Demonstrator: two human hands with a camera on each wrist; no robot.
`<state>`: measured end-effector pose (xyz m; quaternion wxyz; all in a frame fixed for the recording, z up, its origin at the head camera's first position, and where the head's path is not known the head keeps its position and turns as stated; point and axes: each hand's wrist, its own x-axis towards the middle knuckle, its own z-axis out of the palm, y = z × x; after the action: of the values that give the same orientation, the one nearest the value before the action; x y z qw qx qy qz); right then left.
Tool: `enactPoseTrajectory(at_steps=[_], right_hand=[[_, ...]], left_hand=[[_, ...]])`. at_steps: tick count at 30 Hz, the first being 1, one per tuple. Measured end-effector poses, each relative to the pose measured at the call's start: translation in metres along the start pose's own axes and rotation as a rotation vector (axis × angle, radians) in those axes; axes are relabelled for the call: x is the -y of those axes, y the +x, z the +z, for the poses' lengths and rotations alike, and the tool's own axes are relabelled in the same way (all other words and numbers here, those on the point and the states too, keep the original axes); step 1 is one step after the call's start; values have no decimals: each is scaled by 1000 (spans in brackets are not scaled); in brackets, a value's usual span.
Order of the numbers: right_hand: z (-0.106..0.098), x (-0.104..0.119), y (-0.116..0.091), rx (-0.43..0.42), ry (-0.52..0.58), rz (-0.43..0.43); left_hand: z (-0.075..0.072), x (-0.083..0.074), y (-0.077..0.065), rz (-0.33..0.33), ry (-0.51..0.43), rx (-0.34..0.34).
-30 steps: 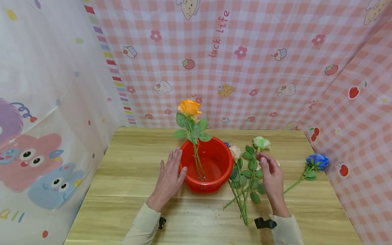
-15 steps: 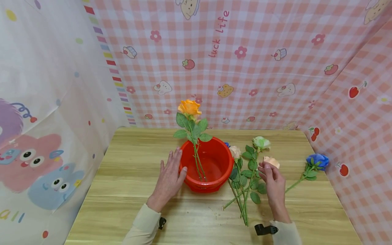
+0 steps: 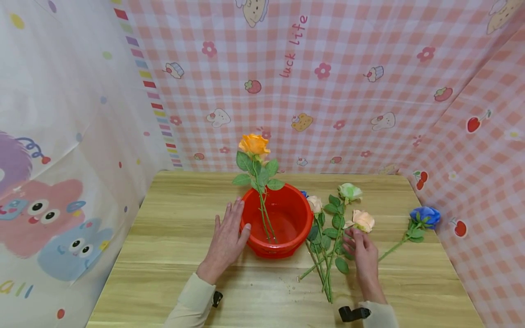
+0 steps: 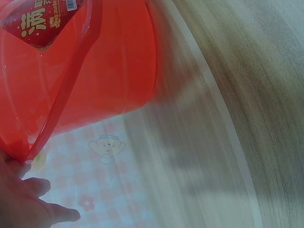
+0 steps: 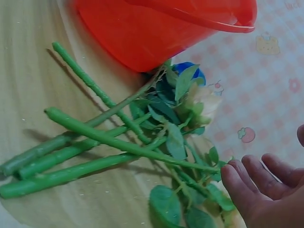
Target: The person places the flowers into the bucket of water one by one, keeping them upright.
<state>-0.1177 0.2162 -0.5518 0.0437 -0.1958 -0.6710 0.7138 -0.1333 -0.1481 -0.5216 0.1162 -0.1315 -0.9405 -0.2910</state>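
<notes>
Glossy round red bucket (image 3: 275, 250), ruffled peach rose (image 3: 363, 220), wood-grained table (image 3: 176, 218).
Left hand (image 3: 227, 243): fingers extended against the bucket's left side, mid-table. Right hand (image 3: 364, 253): fingers slightly bent, thumb apart, gripping nothing, just beside the peach rose, which lies toward the table's right edge near smooth green stems (image 5: 118, 142).
</notes>
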Motion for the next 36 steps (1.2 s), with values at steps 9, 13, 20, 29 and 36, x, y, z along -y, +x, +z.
enactPoseTrajectory(at_steps=[9,13,20,29,36], right_hand=[[-1,-11,-1,18,51,83],[-1,-13,-2,36,35,113],[0,-15,0,64,-4,143],[3,-12,5,94,-31,202],[0,-10,12,129,23,232]], left_hand=[[-1,-1,0,-13,-3,12],[-1,-1,0,-14,0,11],[-1,-2,0,-16,-5,7],[-1,-2,-1,-12,-1,0],[-1,-2,-1,-13,-3,4]])
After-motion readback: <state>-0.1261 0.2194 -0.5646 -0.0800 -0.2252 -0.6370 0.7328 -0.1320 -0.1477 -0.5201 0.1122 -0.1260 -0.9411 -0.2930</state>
